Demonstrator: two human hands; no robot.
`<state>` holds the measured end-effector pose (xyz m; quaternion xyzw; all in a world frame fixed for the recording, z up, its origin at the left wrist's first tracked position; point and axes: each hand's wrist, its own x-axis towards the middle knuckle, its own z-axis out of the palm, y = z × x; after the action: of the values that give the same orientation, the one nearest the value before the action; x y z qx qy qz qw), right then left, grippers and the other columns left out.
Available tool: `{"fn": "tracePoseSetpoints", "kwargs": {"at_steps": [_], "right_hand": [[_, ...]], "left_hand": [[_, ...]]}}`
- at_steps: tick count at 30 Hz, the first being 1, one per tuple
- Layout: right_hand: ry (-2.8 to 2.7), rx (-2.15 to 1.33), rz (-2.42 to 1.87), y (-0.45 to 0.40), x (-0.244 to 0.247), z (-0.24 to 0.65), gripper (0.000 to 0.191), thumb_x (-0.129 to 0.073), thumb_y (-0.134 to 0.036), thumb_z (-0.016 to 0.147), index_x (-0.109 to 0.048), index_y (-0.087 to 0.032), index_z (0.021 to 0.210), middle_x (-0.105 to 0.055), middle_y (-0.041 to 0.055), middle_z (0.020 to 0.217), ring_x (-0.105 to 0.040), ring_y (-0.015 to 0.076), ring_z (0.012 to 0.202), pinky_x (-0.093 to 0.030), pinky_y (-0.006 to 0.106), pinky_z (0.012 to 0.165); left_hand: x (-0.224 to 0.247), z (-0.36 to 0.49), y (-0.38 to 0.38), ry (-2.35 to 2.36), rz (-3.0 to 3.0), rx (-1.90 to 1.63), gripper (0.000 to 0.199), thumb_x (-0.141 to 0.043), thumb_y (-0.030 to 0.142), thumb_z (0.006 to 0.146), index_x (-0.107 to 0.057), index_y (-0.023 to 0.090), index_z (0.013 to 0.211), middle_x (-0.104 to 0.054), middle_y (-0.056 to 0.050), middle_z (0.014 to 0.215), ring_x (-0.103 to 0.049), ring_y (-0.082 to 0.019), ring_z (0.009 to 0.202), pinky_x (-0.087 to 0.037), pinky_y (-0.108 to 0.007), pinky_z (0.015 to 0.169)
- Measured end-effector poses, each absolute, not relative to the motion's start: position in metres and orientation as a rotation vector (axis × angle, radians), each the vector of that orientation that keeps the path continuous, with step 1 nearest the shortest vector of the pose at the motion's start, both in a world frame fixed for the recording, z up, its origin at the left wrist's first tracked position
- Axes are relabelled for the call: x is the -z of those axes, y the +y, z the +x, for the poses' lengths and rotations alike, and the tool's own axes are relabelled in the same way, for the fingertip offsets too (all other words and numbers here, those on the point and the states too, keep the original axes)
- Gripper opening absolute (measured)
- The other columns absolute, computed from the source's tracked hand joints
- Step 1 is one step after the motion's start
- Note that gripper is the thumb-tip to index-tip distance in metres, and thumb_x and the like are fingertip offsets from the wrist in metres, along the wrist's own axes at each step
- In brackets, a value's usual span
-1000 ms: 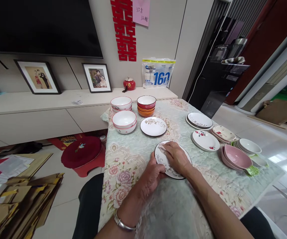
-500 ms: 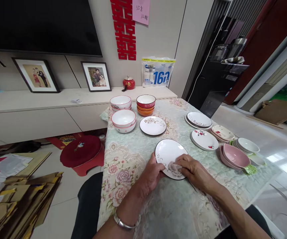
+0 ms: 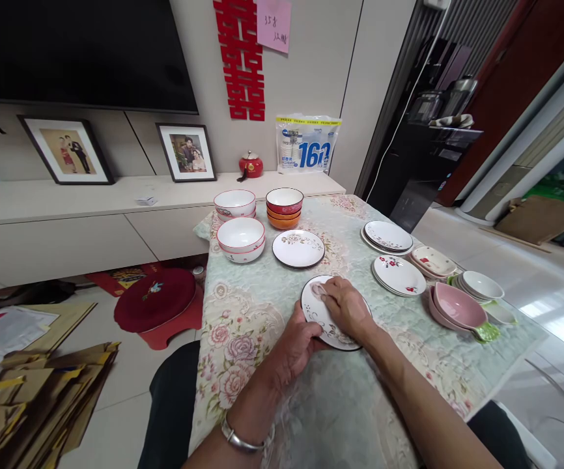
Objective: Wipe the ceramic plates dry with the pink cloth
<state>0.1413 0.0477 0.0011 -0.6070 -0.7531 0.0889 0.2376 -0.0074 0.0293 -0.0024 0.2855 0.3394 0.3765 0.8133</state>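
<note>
My left hand point(image 3: 301, 335) grips the lower left rim of a white plate point(image 3: 317, 318) with a dark edge and a brown floral pattern, its thumb on top. Over the plate's upper half lies my right hand point(image 3: 346, 306), its fingers pinching a pale, crumpled wipe or tissue point(image 3: 318, 289) against the surface. Just beyond is a similar floral plate point(image 3: 299, 249), lying flat on the flowered tablecloth point(image 3: 257, 306). White bowls with red rims point(image 3: 241, 236) are stacked at the left, beside a stack of red and orange bowls point(image 3: 284, 210).
On the right stand stacked dark-rimmed plates point(image 3: 388, 234), red-flowered plates point(image 3: 399, 275), rectangular dishes point(image 3: 433, 260), pink bowls point(image 3: 459, 306) and small white bowls point(image 3: 482, 285). A red stool point(image 3: 157, 299) and flattened cardboard point(image 3: 42, 397) are on the floor at left.
My right hand has slid with the wipe from the plate's lower part up to its far upper left edge. My left hand keeps its hold on the rim.
</note>
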Motion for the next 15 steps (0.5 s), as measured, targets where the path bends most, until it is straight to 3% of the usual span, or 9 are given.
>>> {"fn": "tracePoseSetpoints", "kwargs": {"at_steps": [7,15], "right_hand": [[-2.076,-0.676,-1.306,0.022,-0.007,0.135,0.015,-0.054,-0.015,0.090,-0.065,-0.020,0.081,-0.060,0.0014,0.086,-0.055,0.0153,0.086,-0.042,0.025,0.076],[-2.022,-0.166,-1.730,0.052,0.005,0.161,0.016,-0.053,-0.025,0.093,-0.066,-0.020,0.086,-0.058,0.0042,0.086,-0.053,0.0183,0.087,-0.039,0.027,0.076]], "left_hand": [[0.004,-0.008,0.028,0.738,0.646,-0.800,0.065,-0.051,0.001,0.049,-0.045,0.019,0.111,-0.060,-0.002,0.089,-0.063,-0.023,0.081,-0.056,-0.039,0.066],[0.004,-0.011,0.030,0.645,0.592,-0.765,0.083,-0.054,-0.001,0.050,-0.040,0.024,0.128,-0.063,-0.008,0.113,-0.064,-0.027,0.095,-0.055,-0.047,0.079]]}}
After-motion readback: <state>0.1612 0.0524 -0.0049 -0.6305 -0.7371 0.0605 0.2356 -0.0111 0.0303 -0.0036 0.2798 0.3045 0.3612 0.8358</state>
